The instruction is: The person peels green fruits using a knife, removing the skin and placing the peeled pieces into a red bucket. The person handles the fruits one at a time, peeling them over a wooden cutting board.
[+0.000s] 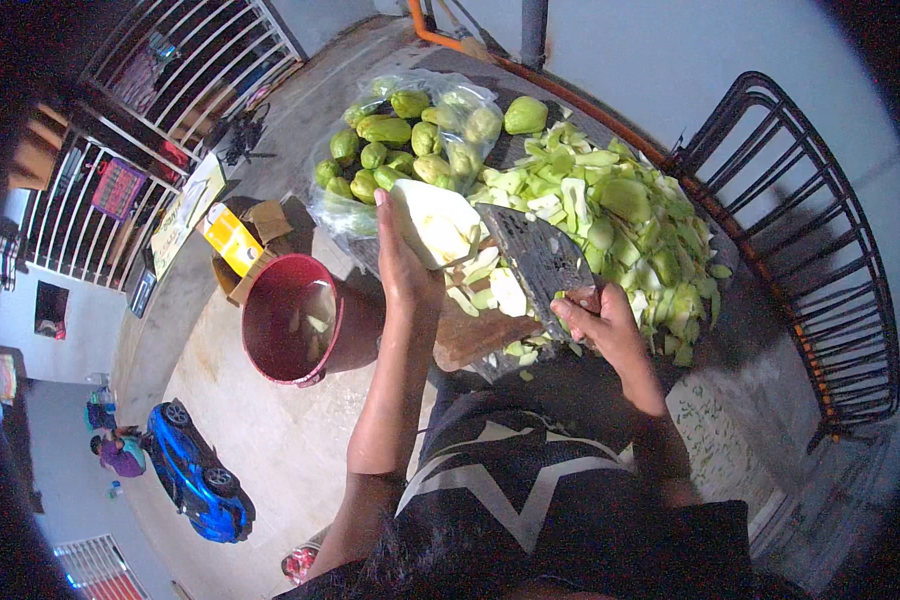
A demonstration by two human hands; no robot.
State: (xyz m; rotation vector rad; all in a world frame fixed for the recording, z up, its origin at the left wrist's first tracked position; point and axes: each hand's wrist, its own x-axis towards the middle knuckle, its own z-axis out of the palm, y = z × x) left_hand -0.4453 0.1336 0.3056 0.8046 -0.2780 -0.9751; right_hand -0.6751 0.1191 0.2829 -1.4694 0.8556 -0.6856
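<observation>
My left hand [409,277] holds up a large, pale peeled piece of chayote [436,223], its cut face showing. In my right hand [604,322] is the handle of a cleaver [536,262] with a broad dark blade, whose tip lies close to the piece. Under the blade, pale cut pieces [508,291] lie on a wooden cutting board [476,337]. A big heap of green peelings [630,217] spreads to the right of the cleaver. Behind my left hand, whole green chayotes [384,131] fill an opened clear plastic bag [322,206]; one more chayote [526,115] sits outside it.
A dark red bucket [253,330] with pale pieces in liquid stands left of my forearm. Beyond it are a cardboard box [270,219] and a yellow carton [232,238]. A black metal rack [832,247] stands right. A blue toy car [195,480] and a person [120,454] are far left.
</observation>
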